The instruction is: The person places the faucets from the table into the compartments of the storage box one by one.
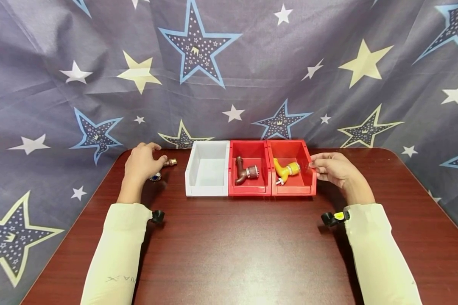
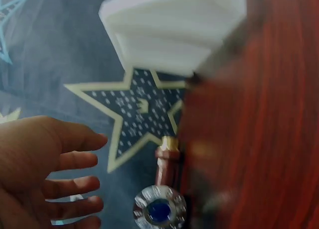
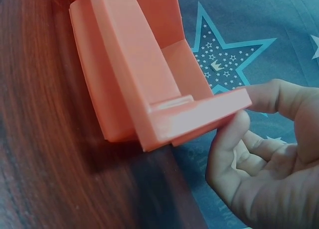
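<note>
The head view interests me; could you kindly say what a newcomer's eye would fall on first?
Probably the yellow tap in the rightmost red bin, whose edge the right grip pinches. Next comes the brown tap in the middle red bin, beside the white bin. Behind them hangs a star-patterned cloth.

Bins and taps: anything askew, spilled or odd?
Nothing looks spilled or damaged; the bins sit in a row. One oddity: a blue-capped tap lies on the table by the left hand, while the brown tap and yellow tap sit in the red bins.
</note>
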Motion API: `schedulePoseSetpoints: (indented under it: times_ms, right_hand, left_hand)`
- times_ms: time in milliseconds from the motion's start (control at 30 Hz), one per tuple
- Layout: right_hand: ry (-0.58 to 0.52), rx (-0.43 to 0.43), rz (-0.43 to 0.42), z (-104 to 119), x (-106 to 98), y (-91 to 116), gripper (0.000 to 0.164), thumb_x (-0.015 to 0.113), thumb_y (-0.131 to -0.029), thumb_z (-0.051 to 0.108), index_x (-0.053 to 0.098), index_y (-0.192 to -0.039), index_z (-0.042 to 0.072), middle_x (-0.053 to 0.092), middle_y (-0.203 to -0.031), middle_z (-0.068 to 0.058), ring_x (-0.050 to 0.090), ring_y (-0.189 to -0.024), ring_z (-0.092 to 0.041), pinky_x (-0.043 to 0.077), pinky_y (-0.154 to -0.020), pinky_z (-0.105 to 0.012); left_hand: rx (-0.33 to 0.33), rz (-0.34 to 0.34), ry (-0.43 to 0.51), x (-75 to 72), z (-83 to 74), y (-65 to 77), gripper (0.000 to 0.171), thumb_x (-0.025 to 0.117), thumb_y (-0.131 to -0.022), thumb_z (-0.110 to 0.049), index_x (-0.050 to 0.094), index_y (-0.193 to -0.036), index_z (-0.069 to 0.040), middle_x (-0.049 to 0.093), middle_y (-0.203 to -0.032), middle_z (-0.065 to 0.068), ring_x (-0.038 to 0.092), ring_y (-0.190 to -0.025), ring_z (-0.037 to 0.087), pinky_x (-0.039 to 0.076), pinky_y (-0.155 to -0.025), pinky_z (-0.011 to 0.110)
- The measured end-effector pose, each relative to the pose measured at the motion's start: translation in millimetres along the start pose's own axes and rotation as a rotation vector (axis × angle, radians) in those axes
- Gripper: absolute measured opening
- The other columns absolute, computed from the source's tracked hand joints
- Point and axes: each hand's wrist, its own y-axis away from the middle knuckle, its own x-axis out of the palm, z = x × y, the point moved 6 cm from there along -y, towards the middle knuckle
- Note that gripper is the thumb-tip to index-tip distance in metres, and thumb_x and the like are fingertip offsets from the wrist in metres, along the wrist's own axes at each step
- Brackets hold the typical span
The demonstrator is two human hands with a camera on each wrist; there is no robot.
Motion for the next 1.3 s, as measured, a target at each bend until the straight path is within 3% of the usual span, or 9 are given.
schedulePoseSetpoints:
  times_ms: [200, 467, 667, 867, 1067, 1300]
  right_hand:
    - [-0.005, 0.004, -0.006, 0, 1, 1, 0.027, 0.058, -0.1, 0.003, 0.055, -0.126, -0.003, 0.072, -0.08, 0.004, 0.066, -0.07, -0.008, 0.058, -0.07, -0.026]
    - [0.0, 0.004, -0.009, 0, 0, 0, 0.025, 0.059, -0.1, 0.004, 0.058, -0.124, -0.002, 0.072, -0.079, 0.003, 0.065, -0.069, -0.008, 0.058, -0.069, -0.026]
    - [0.012, 0.004, -0.013, 1, 0, -1, 0.029, 0.058, -0.1, 0.005, 0.055, -0.128, -0.003, 0.072, -0.08, 0.004, 0.065, -0.07, -0.008, 0.058, -0.07, -0.026]
    - [0.015, 0.0, -0.014, 0, 0, -1, 0.03, 0.057, -0.101, 0.005, 0.053, -0.129, -0.005, 0.072, -0.081, 0.004, 0.065, -0.07, -0.008, 0.058, -0.071, -0.026]
    - [0.021, -0.003, -0.023, -1, 0, -1, 0.032, 0.056, -0.1, 0.004, 0.053, -0.13, -0.006, 0.072, -0.08, 0.004, 0.065, -0.069, -0.008, 0.058, -0.07, -0.026]
    - [0.021, -0.008, -0.023, -2, 0, -1, 0.028, 0.056, -0.1, 0.004, 0.055, -0.126, -0.005, 0.071, -0.079, 0.003, 0.065, -0.07, -0.009, 0.058, -0.07, -0.027]
  left_hand:
    - [0.077, -0.003, -0.149, 3.8, 8.4, 0.5, 0.046, 0.069, -0.092, -0.034, 0.065, -0.126, -0.004, 0.056, -0.125, 0.028, 0.05, -0.113, 0.052, 0.043, -0.087, 0.067]
    - [0.17, 0.103, -0.217, 10.6, 12.2, 0.8, 0.049, 0.072, -0.092, -0.032, 0.064, -0.131, -0.004, 0.052, -0.132, 0.03, 0.046, -0.12, 0.051, 0.041, -0.09, 0.067]
    - [0.154, 0.253, -0.219, 18.8, 18.9, 2.5, 0.059, 0.075, -0.091, -0.037, 0.059, -0.139, -0.007, 0.046, -0.144, 0.027, 0.04, -0.132, 0.05, 0.036, -0.097, 0.07]
    - [0.106, 0.367, -0.175, 24.2, 25.5, 4.6, 0.059, 0.077, -0.088, -0.029, 0.058, -0.14, -0.007, 0.051, -0.146, 0.026, 0.045, -0.134, 0.049, 0.034, -0.101, 0.074]
    - [0.103, 0.395, -0.15, 28.9, 29.4, 1.8, 0.06, 0.078, -0.087, -0.023, 0.057, -0.142, -0.008, 0.055, -0.141, 0.026, 0.048, -0.13, 0.051, 0.036, -0.104, 0.072]
    - [0.136, 0.383, -0.133, 30.8, 30.2, 2.4, 0.06, 0.08, -0.086, -0.02, 0.057, -0.139, -0.006, 0.055, -0.137, 0.026, 0.05, -0.127, 0.051, 0.038, -0.104, 0.07]
